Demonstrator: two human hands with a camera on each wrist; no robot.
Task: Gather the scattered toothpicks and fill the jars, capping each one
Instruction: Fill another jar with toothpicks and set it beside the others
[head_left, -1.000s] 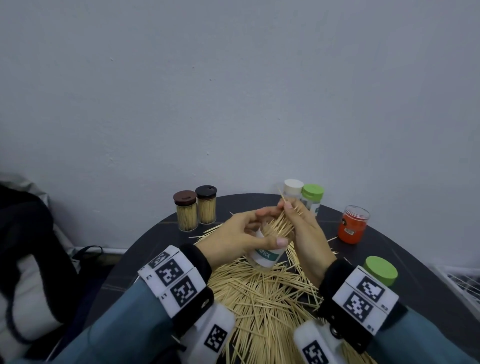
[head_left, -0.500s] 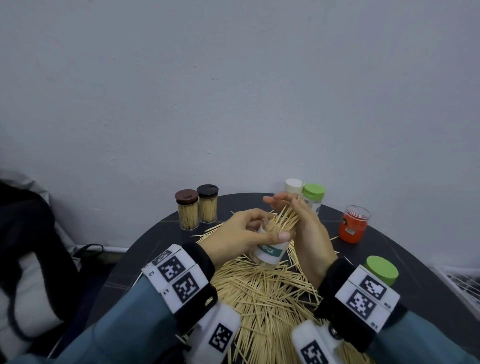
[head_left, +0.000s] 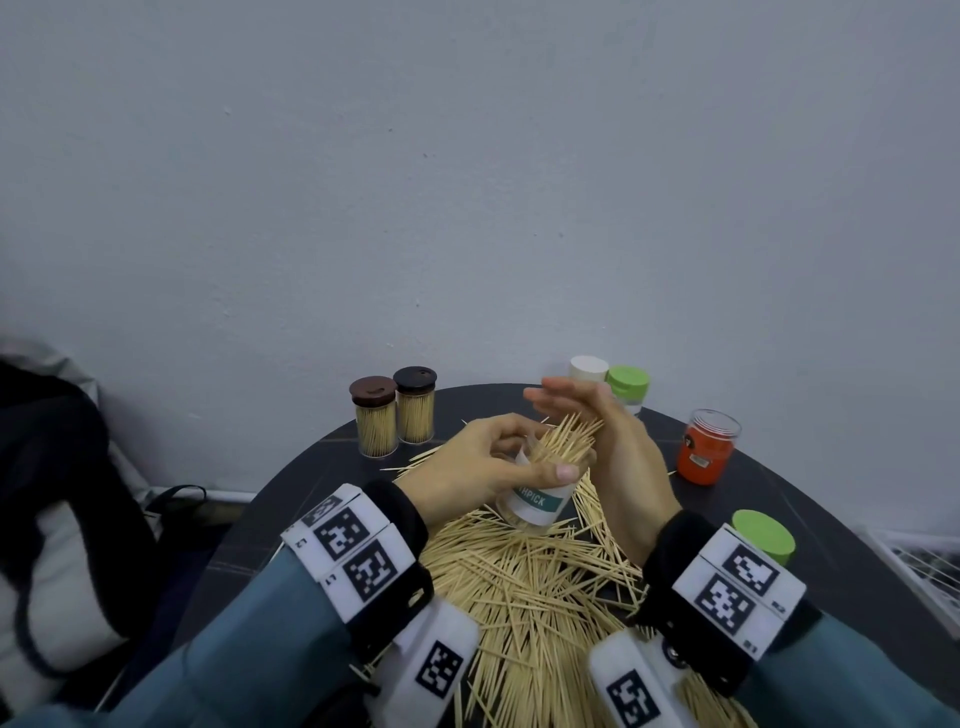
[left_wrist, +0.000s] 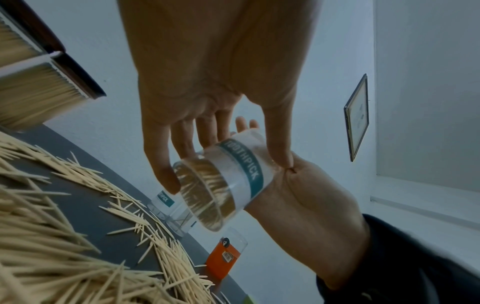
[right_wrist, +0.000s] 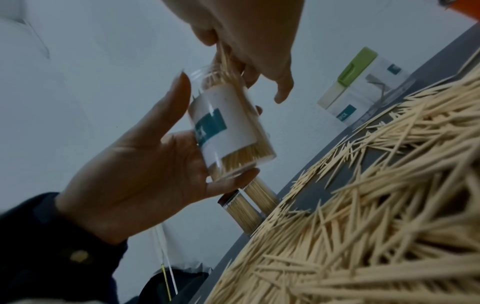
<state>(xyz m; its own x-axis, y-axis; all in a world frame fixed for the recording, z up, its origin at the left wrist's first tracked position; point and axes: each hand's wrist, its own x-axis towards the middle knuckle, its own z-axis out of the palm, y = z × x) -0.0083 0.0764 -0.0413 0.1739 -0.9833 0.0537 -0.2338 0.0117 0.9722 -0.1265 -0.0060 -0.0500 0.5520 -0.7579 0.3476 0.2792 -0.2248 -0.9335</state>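
The left hand (head_left: 470, 467) is curled round a clear labelled jar (head_left: 535, 501), thumb across the front of the label and fingers behind, holding it tilted above the middle of the round table (head_left: 810, 499) with its open mouth leaning toward the right hand (head_left: 618, 457). That hand has its fingers nearly straight and relaxed, palm set against the tips of a bundle of toothpicks (head_left: 563, 441) that fans out of the mouth; it grips nothing, only presses. The step in hand looks like seating this bundle. To do it well, the palm should push along the jar's axis, not across it, while the jar is brought more upright and given a light shake, so the sticks slide down together rather than splay or spill over the rim. The jar already looks nearly full from the wrist views, so forcing more in may jam or snap them. Below the jar a large heap of loose toothpicks (head_left: 524, 597) covers the near half of the table. A loose green cap (head_left: 763, 535) lies at the right edge. Toward the far edge stand two brown-capped full jars (head_left: 395, 415), a white-capped and a green-capped jar (head_left: 628, 384), and an orange jar (head_left: 706, 452) without a cap.
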